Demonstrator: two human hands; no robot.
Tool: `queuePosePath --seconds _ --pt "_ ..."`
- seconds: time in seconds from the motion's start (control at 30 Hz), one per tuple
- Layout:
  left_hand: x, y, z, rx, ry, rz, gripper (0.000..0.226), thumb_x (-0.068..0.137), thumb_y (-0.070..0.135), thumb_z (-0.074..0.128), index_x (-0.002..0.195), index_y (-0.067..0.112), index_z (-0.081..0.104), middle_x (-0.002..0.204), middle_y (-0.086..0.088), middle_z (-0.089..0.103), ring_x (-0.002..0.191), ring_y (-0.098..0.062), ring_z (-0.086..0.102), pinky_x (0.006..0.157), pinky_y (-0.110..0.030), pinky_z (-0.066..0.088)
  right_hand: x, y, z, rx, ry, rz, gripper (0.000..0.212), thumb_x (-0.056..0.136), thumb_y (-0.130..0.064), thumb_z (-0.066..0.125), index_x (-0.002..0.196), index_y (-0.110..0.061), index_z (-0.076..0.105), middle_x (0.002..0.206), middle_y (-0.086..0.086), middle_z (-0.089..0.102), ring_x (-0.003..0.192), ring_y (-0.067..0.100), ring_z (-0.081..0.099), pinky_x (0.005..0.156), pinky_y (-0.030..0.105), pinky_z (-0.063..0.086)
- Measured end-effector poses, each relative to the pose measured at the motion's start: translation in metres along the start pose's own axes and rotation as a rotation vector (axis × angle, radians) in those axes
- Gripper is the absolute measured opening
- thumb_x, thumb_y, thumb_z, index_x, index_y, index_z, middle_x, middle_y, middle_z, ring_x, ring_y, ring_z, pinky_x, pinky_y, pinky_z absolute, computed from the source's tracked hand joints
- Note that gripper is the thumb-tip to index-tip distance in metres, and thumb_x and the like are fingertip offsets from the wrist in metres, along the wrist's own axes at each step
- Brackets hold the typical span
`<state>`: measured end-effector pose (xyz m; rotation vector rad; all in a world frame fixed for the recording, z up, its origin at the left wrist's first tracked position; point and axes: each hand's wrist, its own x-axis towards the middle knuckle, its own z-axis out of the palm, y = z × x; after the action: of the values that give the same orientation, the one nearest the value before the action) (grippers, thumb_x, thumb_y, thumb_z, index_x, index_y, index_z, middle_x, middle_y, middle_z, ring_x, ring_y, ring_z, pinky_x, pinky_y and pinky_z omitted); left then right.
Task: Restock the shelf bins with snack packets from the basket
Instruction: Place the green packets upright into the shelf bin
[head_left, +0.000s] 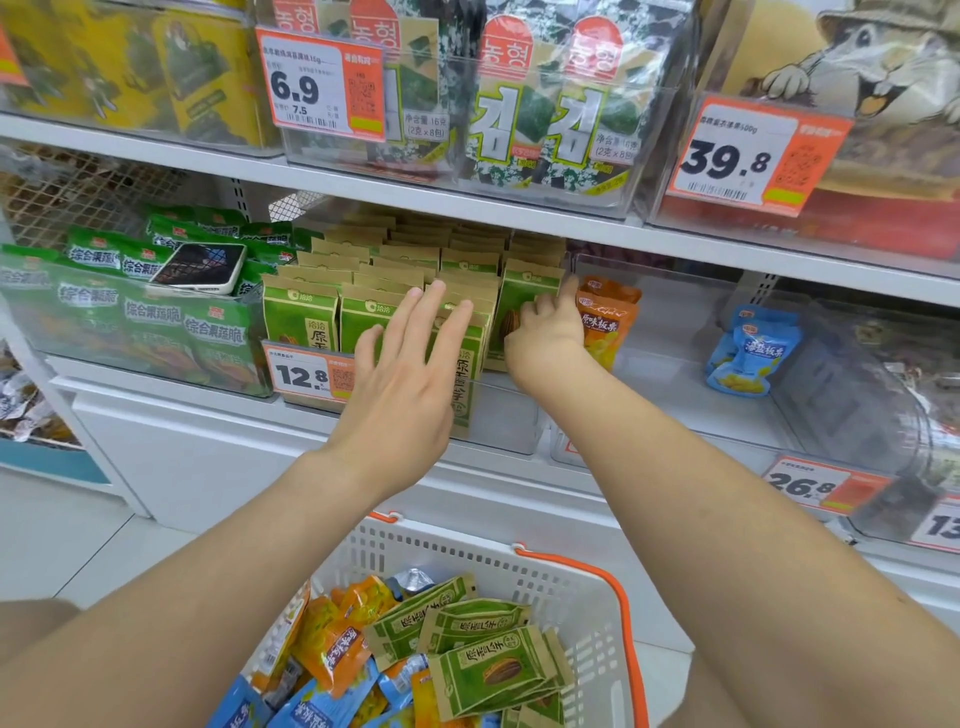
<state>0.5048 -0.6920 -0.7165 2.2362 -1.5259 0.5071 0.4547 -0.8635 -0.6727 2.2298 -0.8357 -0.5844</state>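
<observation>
The person's left hand (410, 364) is reaching forward with its fingers straight and spread, holding nothing, lying across the front row of green sunflower-seed packets (311, 317) that are standing in a clear bin (504, 415); whether the palm is actually touching them cannot be told; just to its right, the right hand (545, 332) is curling its fingers round the edge of the rightmost packet (524, 296) of that row, with the index finger pointing up along the packet's side; between the two hands a low packet (465, 379) is sitting below the rest, close behind the bin's front wall; just left of the left hand's thumb, a 12.8 price tag (306, 374) is hanging on the bin's front; beneath both forearms, nearer the person, a white basket (519, 566) with orange handles is holding a loose heap of more green seed packets (483, 670), orange packets (337, 649) and blue packets (311, 712); just right of the right hand, an orange chestnut packet (605, 322) is standing in the neighbouring bin, and well beyond it a blue chestnut packet (753, 353) is sitting alone; left of the left hand, green fruit-and-vegetable crisp bags (156, 317) are filling another bin, with a phone (202, 267) lying on top of them; above both hands, on the shelf overhead, seaweed packs (545, 104) are standing in their bin beside a 6.9 price tag (322, 83).
</observation>
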Motion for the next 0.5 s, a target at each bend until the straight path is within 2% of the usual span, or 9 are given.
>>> queuePosePath --seconds 0.07,0.13,0.23,0.3,0.37,0.43,0.5 --pt "-0.002 0.003 -0.001 0.021 0.054 0.031 0.085 0.077 -0.005 0.058 0.156 0.015 0.035 0.162 -0.016 0.026 0.151 -0.038 0.024 0.111 -0.054 0.031 -0.005 0.003 -0.002 0.062 0.037 0.003 0.059 0.104 -0.043 0.050 0.159 -0.027 0.037 0.168 0.014 0.025 0.155 0.042 0.015 0.120 0.073 -0.001" --pt "-0.004 0.004 -0.001 0.050 0.152 0.086 0.066 0.073 -0.007 0.059 0.135 0.013 0.052 0.137 -0.015 0.044 0.124 -0.039 0.043 0.096 -0.048 0.039 -0.011 0.007 -0.001 0.111 0.071 0.005 0.051 0.105 -0.034 0.046 0.155 -0.027 0.044 0.165 0.015 0.031 0.154 0.042 0.018 0.120 0.074 -0.003" --pt "-0.006 -0.003 -0.001 0.097 0.159 0.164 0.024 0.078 0.006 0.059 0.099 0.015 0.053 0.100 -0.005 0.047 0.089 -0.029 0.041 0.073 -0.041 0.036 -0.027 0.010 0.004 0.186 0.163 0.006 0.043 0.103 -0.023 0.044 0.144 -0.023 0.056 0.156 0.018 0.041 0.149 0.043 0.027 0.120 0.072 0.002" --pt "-0.010 -0.008 0.000 0.069 0.035 0.163 0.010 0.085 0.020 0.058 0.091 0.018 0.049 0.082 0.002 0.049 0.078 -0.026 0.046 0.063 -0.039 0.036 -0.041 0.010 0.008 0.248 0.280 0.001 0.036 0.098 -0.019 0.052 0.132 -0.020 0.063 0.145 0.018 0.050 0.140 0.041 0.038 0.121 0.069 0.010" --pt "-0.016 -0.014 0.004 0.059 -0.169 0.080 0.012 0.092 0.033 0.054 0.093 0.021 0.053 0.072 0.004 0.057 0.070 -0.026 0.057 0.056 -0.035 0.042 -0.055 0.006 0.010 0.307 0.434 -0.013 0.031 0.093 -0.020 0.060 0.123 -0.016 0.066 0.132 0.017 0.058 0.128 0.039 0.049 0.120 0.063 0.021" --pt "-0.025 -0.020 0.012 0.118 -0.380 0.022 0.020 0.096 0.041 0.050 0.099 0.024 0.058 0.082 0.001 0.065 0.075 -0.028 0.063 0.058 -0.033 0.045 -0.071 -0.004 0.011 0.369 0.580 -0.026 0.027 0.088 -0.022 0.065 0.113 -0.013 0.068 0.116 0.014 0.063 0.113 0.037 0.055 0.107 0.054 0.036" --pt "-0.035 -0.029 0.023 0.153 -0.579 0.019 0.023 0.098 0.041 0.049 0.108 0.024 0.061 0.098 -0.003 0.068 0.088 -0.030 0.065 0.066 -0.036 0.052 -0.089 -0.021 0.012 0.456 0.708 -0.033 0.019 0.082 -0.022 0.065 0.098 -0.011 0.069 0.097 0.013 0.063 0.095 0.034 0.056 0.085 0.046 0.040"
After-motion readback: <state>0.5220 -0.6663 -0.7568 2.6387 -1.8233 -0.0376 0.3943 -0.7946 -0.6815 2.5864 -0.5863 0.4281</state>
